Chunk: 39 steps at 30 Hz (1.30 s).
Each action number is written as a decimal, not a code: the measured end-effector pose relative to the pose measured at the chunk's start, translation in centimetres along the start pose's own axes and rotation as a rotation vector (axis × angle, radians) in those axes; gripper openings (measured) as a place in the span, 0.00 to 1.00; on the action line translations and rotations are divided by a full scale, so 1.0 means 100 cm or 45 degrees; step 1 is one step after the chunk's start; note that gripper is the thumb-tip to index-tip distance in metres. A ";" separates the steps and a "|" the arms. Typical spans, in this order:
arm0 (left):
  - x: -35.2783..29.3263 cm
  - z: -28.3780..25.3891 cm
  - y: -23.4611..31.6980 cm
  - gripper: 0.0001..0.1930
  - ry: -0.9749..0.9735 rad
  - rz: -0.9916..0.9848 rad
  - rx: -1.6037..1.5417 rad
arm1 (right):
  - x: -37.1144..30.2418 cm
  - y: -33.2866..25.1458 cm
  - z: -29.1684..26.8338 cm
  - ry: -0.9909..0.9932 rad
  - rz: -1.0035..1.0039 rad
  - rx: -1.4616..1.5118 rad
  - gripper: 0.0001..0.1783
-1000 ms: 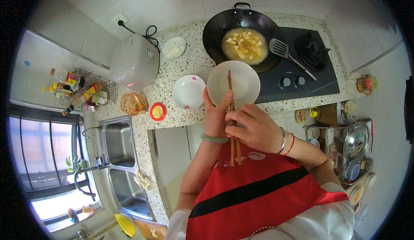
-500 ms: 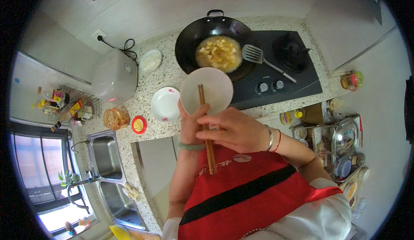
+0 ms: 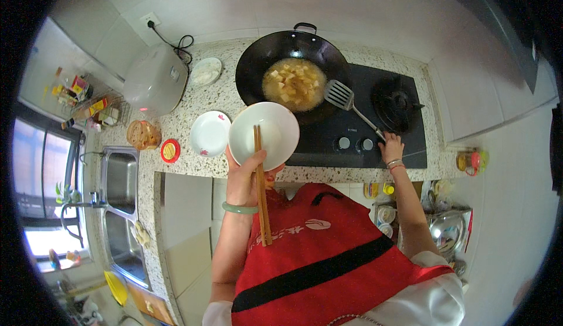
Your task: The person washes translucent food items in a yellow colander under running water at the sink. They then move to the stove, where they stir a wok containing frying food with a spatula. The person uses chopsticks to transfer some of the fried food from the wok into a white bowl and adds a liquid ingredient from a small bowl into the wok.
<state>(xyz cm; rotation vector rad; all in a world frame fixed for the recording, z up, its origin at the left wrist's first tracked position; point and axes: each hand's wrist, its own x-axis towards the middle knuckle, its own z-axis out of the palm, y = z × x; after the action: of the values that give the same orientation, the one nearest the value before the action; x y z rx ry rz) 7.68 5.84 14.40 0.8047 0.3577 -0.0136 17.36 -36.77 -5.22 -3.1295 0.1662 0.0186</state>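
Note:
My left hand [image 3: 242,179] is closed around a white bowl [image 3: 281,138], with a pair of wooden chopsticks [image 3: 261,203] pinned under the thumb. The bowl is tipped so its inside shows, and I see no food in it. Over on the right, my right hand [image 3: 392,149] has its fingers around the handle end of a metal slotted spatula [image 3: 340,95]. The spatula's head lies by the right rim of a black wok [image 3: 252,62]. Inside the wok, pale cubes that look like tofu [image 3: 295,84] sit in yellowish broth.
The wok stands on the left of a black gas hob [image 3: 328,144] with two knobs; a bare burner [image 3: 399,100] is at right. Left of the bowl are a floral plate [image 3: 210,132], a small white dish [image 3: 206,71], a red-rimmed jar [image 3: 170,150], a rice cooker [image 3: 153,82] and a double sink [image 3: 122,179].
My right hand has left the chopsticks and reached out right to the spatula's handle. The bowl and chopsticks stay in my left hand, slightly lower and farther left.

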 end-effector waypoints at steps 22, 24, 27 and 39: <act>0.016 -0.017 0.003 0.34 -0.071 -0.053 0.003 | -0.005 -0.107 -0.235 0.136 -0.266 0.184 0.18; 0.016 -0.018 0.002 0.35 -0.065 -0.068 0.029 | -0.005 -0.119 -0.250 0.133 -0.307 0.067 0.15; 0.017 -0.025 0.001 0.35 -0.082 -0.120 0.050 | -0.011 -0.135 -0.272 0.148 -0.354 -0.080 0.13; 0.023 -0.033 0.005 0.37 -0.163 -0.162 0.052 | -0.007 -0.176 -0.276 -0.014 -0.302 -0.296 0.09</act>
<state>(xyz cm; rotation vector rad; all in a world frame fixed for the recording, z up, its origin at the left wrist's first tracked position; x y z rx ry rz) 8.87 8.79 11.97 0.8160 0.2877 -0.1907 18.87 -19.38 22.51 -3.3554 -0.2245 0.0581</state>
